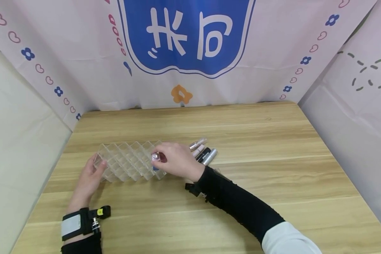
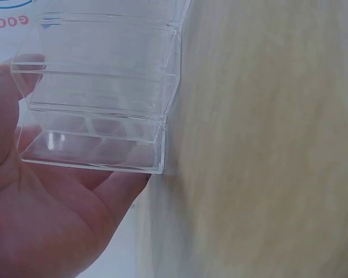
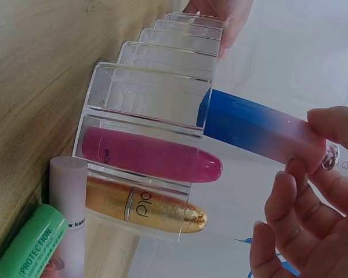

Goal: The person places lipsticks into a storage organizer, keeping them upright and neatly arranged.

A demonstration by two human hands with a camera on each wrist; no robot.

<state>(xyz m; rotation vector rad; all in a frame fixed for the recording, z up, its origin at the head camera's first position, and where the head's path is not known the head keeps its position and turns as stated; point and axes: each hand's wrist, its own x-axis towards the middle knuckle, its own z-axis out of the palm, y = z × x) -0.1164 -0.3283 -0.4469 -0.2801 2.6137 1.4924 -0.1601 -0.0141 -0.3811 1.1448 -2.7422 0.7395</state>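
Note:
A clear lipstick organizer (image 1: pixel 122 160) with diamond-shaped compartments stands on the table. My left hand (image 1: pixel 88 180) grips its left end, thumb on the near side; in the left wrist view my fingers reach beneath and behind the clear wall (image 2: pixel 104 92). Over the organizer's right end, my right hand (image 1: pixel 179 162) pinches a blue-to-pink lipstick tube (image 3: pixel 261 127) near its pink end, which carries a shiny knob. The tube's blue end is at a compartment opening; how far it is inside, I cannot tell. A magenta tube (image 3: pixel 151 153) and a gold tube (image 3: pixel 145 208) sit in neighbouring compartments.
Right of the organizer lie several cosmetic tubes, among them a black one (image 1: pixel 203 154) and a silver one (image 1: pixel 210 157). The right wrist view shows a pale pink tube (image 3: pixel 68 185) and a green tube (image 3: pixel 35 243) beside the organizer. A printed cloth (image 1: pixel 92 70) hangs behind the table.

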